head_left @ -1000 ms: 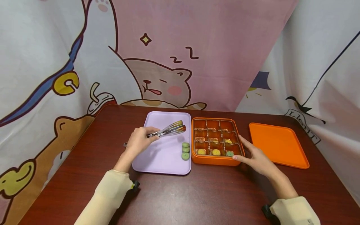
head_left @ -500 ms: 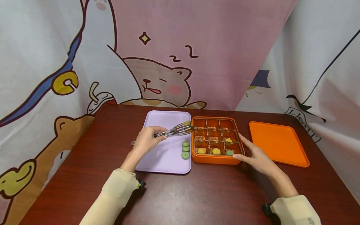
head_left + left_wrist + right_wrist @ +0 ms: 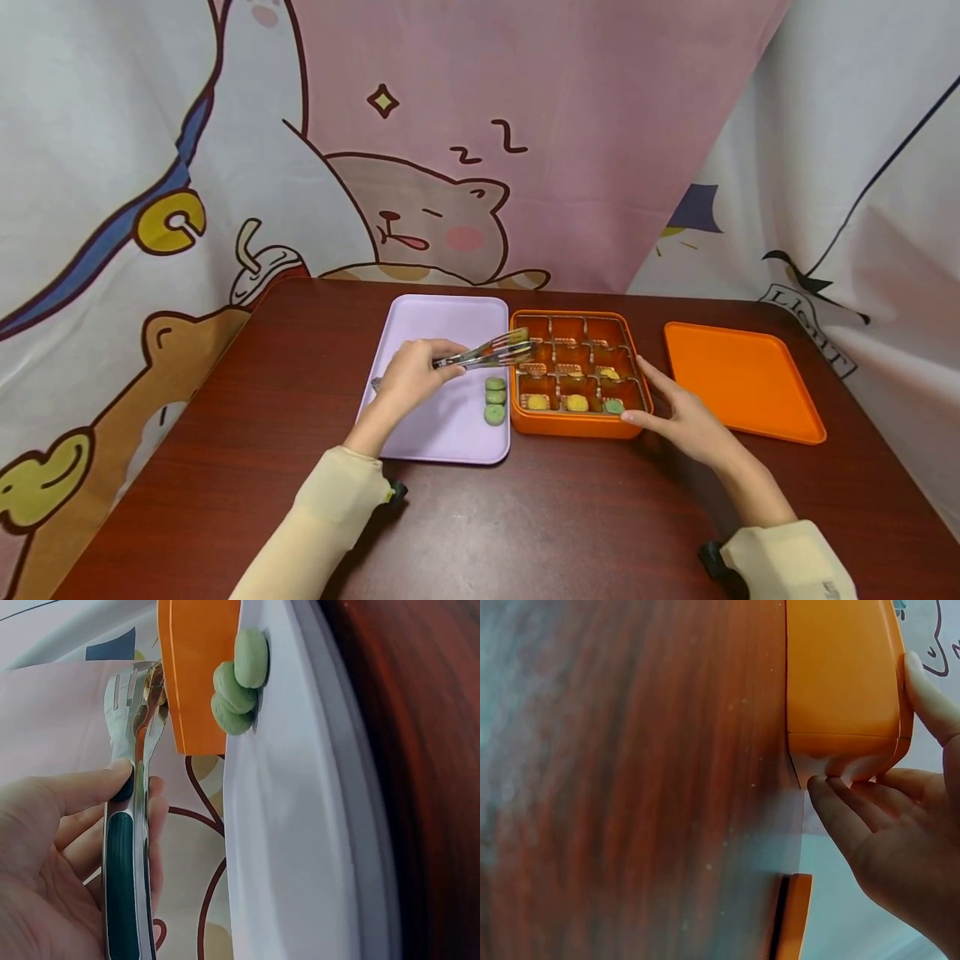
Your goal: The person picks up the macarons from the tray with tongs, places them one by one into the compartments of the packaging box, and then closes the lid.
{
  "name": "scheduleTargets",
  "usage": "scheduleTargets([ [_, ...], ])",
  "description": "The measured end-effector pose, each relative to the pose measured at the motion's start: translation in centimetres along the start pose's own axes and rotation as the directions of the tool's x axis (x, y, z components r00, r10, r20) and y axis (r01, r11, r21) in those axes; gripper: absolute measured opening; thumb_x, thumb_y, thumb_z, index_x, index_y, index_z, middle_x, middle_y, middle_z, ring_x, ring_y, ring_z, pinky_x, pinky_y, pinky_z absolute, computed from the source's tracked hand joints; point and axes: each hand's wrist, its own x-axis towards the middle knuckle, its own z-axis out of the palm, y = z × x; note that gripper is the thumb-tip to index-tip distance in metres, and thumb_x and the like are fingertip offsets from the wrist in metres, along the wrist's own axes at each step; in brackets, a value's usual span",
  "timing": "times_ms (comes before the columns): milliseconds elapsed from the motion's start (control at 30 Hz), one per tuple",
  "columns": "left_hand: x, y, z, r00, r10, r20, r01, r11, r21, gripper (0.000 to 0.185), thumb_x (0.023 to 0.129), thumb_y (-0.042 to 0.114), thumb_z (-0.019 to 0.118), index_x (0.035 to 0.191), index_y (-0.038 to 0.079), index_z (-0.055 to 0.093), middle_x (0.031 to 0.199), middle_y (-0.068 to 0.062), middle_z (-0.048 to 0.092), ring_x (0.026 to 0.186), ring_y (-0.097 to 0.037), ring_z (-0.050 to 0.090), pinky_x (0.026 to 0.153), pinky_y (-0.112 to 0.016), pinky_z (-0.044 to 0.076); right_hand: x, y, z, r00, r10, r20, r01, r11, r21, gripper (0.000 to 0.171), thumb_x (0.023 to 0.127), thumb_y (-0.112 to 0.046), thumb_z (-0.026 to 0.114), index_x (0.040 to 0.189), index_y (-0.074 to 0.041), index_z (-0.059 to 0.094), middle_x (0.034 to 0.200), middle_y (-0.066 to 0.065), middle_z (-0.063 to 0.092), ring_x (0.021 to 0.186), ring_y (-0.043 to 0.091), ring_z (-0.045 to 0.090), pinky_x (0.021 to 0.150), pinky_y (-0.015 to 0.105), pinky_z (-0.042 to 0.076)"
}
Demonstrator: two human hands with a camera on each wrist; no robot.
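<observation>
My left hand (image 3: pixel 416 371) holds metal tongs (image 3: pixel 127 847) with dark green grip inlays. Their slotted tips reach over the left rim of an orange box (image 3: pixel 573 426); a golden-brown patch shows at the tips, and I cannot tell whether anything is pinched there. A clear insert divides the box into several compartments. Its front row holds a yellow piece (image 3: pixel 537 402), another yellow piece (image 3: pixel 577 403) and a green piece (image 3: pixel 613 407). My right hand (image 3: pixel 690 429) touches the box's front right corner, thumb on the rim, extended fingers against the side wall (image 3: pixel 847 761).
A lilac tray (image 3: pixel 435 442) lies left of the box, with three green round sweets (image 3: pixel 494 414) near its right edge. Right of the box is a flat orange lid (image 3: pixel 742 383). Everything stands on a dark wooden table (image 3: pixel 540 525) before a printed curtain (image 3: pixel 585 150).
My left hand has carried the tongs rightward, from over the lilac tray until the tips overlap the box's left side. My right hand has stayed at the box corner.
</observation>
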Motion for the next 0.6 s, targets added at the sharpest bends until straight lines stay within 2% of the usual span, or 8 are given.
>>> scheduleTargets([
  [300, 0.5, 0.8, 0.6, 1.000, -0.016, 0.010, 0.015, 1.000, 0.026, 0.026, 0.079, 0.028, 0.075, 0.106, 0.026, 0.073, 0.099, 0.007, 0.072, 0.077, -0.012, 0.060, 0.066, -0.032, 0.044, 0.2, 0.1, 0.0, 1.000, -0.004, -0.001, 0.004, 1.000, 0.008, 0.090, 0.086, -0.039, 0.067, 0.153, -0.019, 0.010, 0.153, 0.023, 0.019, 0.135, 0.050, 0.021, 0.096, 0.071, 0.023],
  [600, 0.5, 1.2, 0.7, 0.999, -0.026, 0.026, 0.026, 0.999, 0.026, 0.028, 0.079, 0.029, 0.075, 0.107, 0.027, 0.072, 0.100, 0.007, 0.072, 0.082, -0.015, 0.062, 0.070, -0.035, 0.046, 0.2, 0.3, 0.2, 1.000, -0.023, 0.002, 0.022, 0.999, 0.022, 0.090, 0.086, -0.037, 0.067, 0.153, -0.019, 0.010, 0.154, 0.022, 0.018, 0.135, 0.050, 0.021, 0.097, 0.070, 0.023],
])
